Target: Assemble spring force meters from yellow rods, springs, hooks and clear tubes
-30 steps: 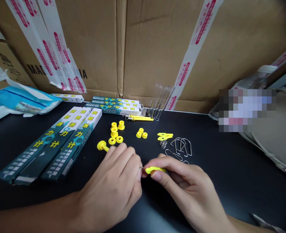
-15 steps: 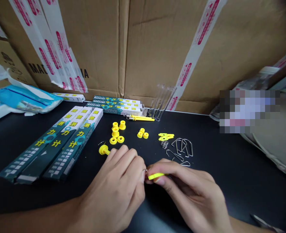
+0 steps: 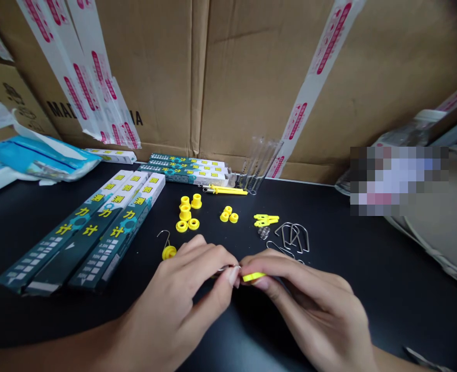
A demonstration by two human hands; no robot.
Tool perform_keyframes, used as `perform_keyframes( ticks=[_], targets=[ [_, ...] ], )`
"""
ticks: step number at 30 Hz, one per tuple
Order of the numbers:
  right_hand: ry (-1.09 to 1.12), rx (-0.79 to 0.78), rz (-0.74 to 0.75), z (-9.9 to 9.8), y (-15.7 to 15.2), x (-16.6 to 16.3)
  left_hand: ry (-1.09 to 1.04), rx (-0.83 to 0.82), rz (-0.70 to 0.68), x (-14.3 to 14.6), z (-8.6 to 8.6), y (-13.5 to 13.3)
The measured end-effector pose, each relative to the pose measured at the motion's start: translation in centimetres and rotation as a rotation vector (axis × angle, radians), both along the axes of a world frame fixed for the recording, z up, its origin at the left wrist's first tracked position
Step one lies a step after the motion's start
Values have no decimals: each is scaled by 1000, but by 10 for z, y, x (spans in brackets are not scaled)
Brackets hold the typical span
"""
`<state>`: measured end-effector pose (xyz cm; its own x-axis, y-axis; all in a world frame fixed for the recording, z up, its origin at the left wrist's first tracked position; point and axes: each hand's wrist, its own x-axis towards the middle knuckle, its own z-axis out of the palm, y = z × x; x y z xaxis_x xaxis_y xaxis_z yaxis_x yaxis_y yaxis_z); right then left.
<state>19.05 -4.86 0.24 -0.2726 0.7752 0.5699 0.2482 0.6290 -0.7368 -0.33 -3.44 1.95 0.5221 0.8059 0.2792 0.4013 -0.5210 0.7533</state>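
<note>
My left hand [image 3: 195,294] is closed, its thumb and forefinger pinching a thin metal spring [image 3: 224,268] whose wire end shows at the fingertips; most of it is hidden. Past its knuckles pokes out a yellow cap [image 3: 169,252] with a bent wire hook [image 3: 165,236]. My right hand [image 3: 306,305] pinches a flat yellow plastic piece [image 3: 254,277] between thumb and fingers. Both sets of fingertips meet, with the wire end close to the yellow piece. Whether the two are joined I cannot tell.
Beyond my hands lie yellow collars [image 3: 185,212], small yellow plugs [image 3: 225,217], flat yellow pieces [image 3: 266,219], coiled springs [image 3: 264,232] and wire hooks [image 3: 292,235]. Printed boxes [image 3: 112,217] lie left; clear tubes [image 3: 257,165] stand against cardboard. A metal tool tip [image 3: 416,354] shows lower right.
My left hand has turned, so its thumb is more exposed and the metal spring shows more. The yellow cap has swung downward, its hook now pointing up. The right hand has shifted slightly right.
</note>
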Motion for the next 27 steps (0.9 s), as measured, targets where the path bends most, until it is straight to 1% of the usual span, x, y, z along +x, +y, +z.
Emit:
perform_keyframes(
  ticks=[4, 7, 12, 17, 21, 24, 27],
  targets=[
    [3, -19, -39, 3, 0, 1, -35, 30, 56, 0, -4, -1],
    [-1, -19, -58, 6, -1, 2, -87, -2, 80, 0, -7, -3],
    [22, -74, 11, 12, -1, 1, -136, -26, 67, -1, -8, -6],
    [20, -56, 55, 13, -1, -1, -111, 75, 53, -1, -6, -4],
    [34, -109, 8, 9, -3, -1, -72, 147, 66, -1, -5, -4],
    [19, -152, -18, 6, -5, 0, -115, 108, 73, -1, -7, -4],
    [10, -137, -10, 7, -5, 0, -145, 70, 67, -2, -11, -4]
  ],
)
